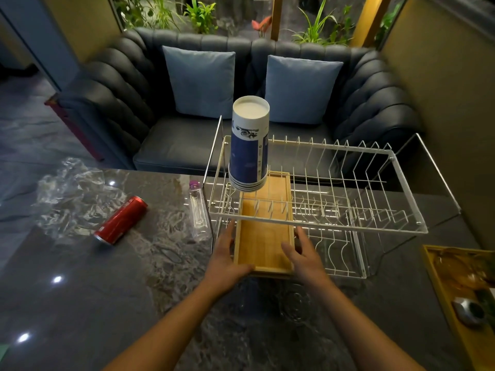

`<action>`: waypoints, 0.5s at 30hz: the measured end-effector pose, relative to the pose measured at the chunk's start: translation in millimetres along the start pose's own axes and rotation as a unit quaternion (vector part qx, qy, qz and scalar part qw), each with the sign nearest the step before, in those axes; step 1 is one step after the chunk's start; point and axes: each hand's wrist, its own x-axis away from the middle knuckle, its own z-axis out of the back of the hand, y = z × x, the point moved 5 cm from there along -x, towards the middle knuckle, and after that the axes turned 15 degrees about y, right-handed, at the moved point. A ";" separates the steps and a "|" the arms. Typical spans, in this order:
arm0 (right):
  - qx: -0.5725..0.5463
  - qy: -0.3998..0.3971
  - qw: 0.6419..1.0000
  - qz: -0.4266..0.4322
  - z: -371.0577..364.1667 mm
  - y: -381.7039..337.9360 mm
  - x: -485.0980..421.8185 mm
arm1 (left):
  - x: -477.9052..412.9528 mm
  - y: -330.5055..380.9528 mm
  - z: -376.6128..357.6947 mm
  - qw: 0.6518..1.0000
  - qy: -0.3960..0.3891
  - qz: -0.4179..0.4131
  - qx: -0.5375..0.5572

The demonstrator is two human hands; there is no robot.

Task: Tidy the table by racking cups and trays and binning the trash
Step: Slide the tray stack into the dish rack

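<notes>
A light wooden rectangular tray [263, 245] lies half inside the lower tier of a white wire dish rack [334, 223], its near end sticking out. The left hand [225, 261] grips the tray's near left corner, thumb on the rim. The right hand [305, 253] holds the right edge, fingers along the side. A stack of blue-and-white paper cups [249, 145] stands upside down on the upper tier. A red drink can [121, 220] lies on the dark marbled surface [107, 290], between crumpled clear plastic wrap [75, 194] and a clear plastic bottle with a purple cap [198, 212].
</notes>
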 end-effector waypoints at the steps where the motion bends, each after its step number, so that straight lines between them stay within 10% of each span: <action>1: -0.011 -0.016 1.000 0.002 2.6 1.8 4.9 | 3.8 -0.8 1.8 0.999 -0.007 -0.038 -0.030; 15: 0.214 -0.010 0.964 0.158 4.1 9.0 20.1 | 22.6 -21.2 -3.6 0.964 0.055 -0.158 -0.208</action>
